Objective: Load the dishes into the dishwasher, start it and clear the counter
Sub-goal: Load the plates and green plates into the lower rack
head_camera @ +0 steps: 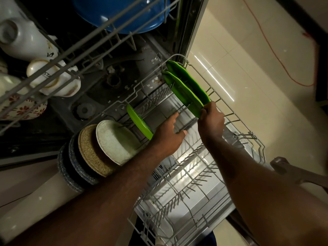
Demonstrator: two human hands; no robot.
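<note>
Lower rack (186, 192): the tines nearer than the grip are bare. Right hand (211, 119) pinches the near rim of two upright green plates (183, 91); which one, unclear. Left hand (168, 135) is just beside it, fingers curled among the tines, hold not discernible. Left of it, slotted plates (115, 141). Beyond, upper rack (74, 55) filled. Judgement: loading partway, start pending. Counter out of view.

Lower rack (209, 176) holds three green plates (186, 84), one cream plate (117, 141), one tan plate (88, 148), two dark speckled plates (78, 174); above it, one blue bowl (120, 13), at least two white mugs (23, 39).
</note>
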